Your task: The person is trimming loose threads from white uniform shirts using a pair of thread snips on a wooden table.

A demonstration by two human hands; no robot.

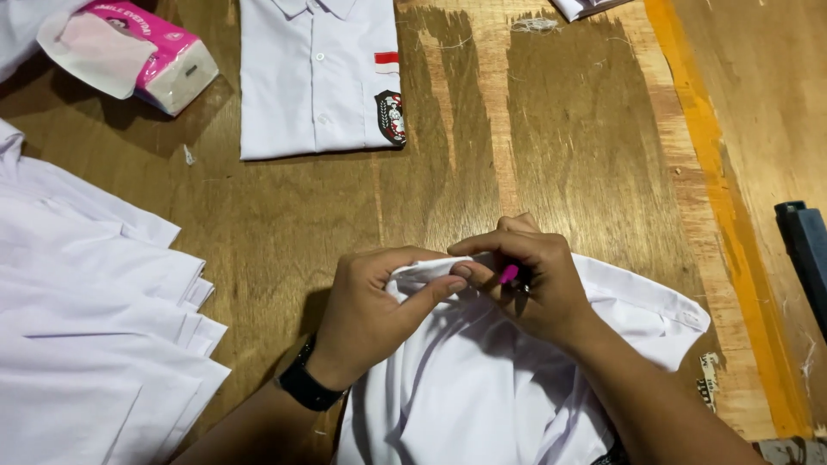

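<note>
A white shirt (482, 387) lies crumpled on the wooden table (560, 129) in front of me. My left hand (370, 306), with a black wristband, pinches a fold of its collar edge between thumb and fingers. My right hand (534, 280) grips the same edge right beside it and holds a small pink-tipped tool (509, 274) against the cloth. Both hands touch each other over the fabric.
A folded white shirt (314, 77) with a badge on its pocket lies at the back. A pink tissue pack (146, 52) sits at the back left. Several white shirts (86, 319) are fanned out at the left. A dark blue object (805, 250) is at the right edge.
</note>
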